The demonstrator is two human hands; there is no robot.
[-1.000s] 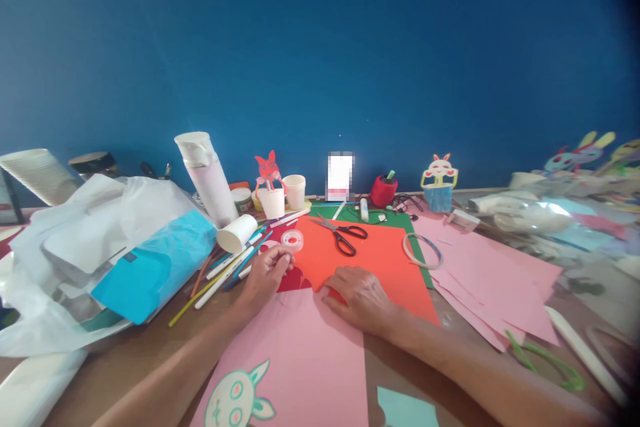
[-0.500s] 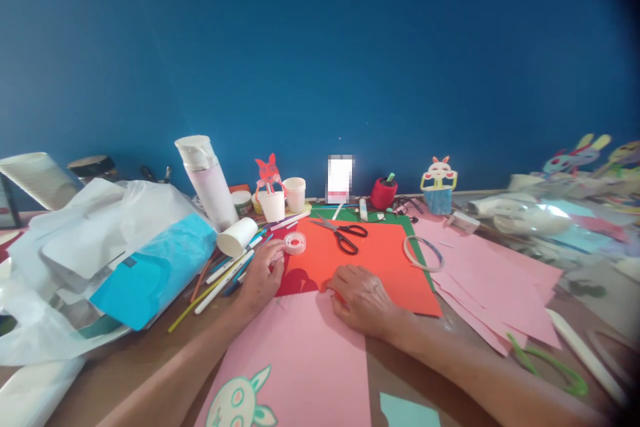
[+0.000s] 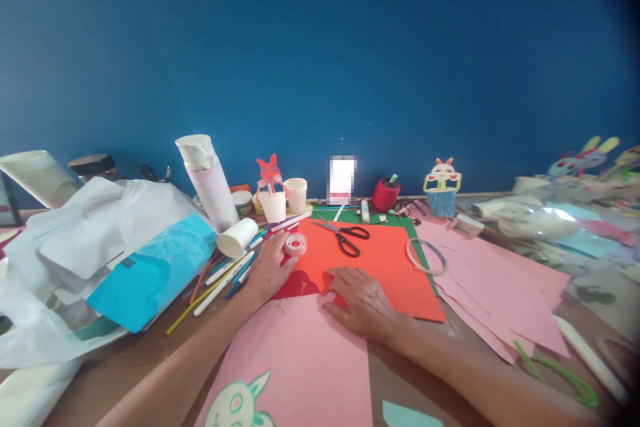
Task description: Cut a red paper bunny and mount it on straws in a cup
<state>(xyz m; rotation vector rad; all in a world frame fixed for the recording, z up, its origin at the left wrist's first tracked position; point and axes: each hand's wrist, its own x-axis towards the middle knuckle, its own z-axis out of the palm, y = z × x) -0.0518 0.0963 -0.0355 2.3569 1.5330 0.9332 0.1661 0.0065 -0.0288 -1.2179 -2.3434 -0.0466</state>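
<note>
My left hand [image 3: 271,268] is open beside a clear roll of tape [image 3: 296,245], its thumb apart from the fingers and nothing visible in it. Resting palm down over the lower edge of an orange paper sheet [image 3: 387,273] is my right hand [image 3: 361,300], also open. Its thumb lies by the top edge of a pink sheet [image 3: 313,353]. Between the two hands a dark red paper [image 3: 295,285] shows in part. Black-handled scissors [image 3: 346,237] lie on the orange sheet with their blades apart. A rabbit drawing [image 3: 237,403] is at the pink sheet's near end.
Markers [image 3: 224,283] and a tipped paper cup [image 3: 237,238] lie left of my left hand. Further left are a white bottle [image 3: 207,180] and a plastic bag [image 3: 100,227]. Pink papers [image 3: 495,267] and a ring [image 3: 426,257] are on the right. Paper-figure cups stand by the wall.
My left fingers have spread from a bent pose, with the thumb now nearer the tape. The right fingers have straightened and the thumb moved away from them. The view has shifted slightly.
</note>
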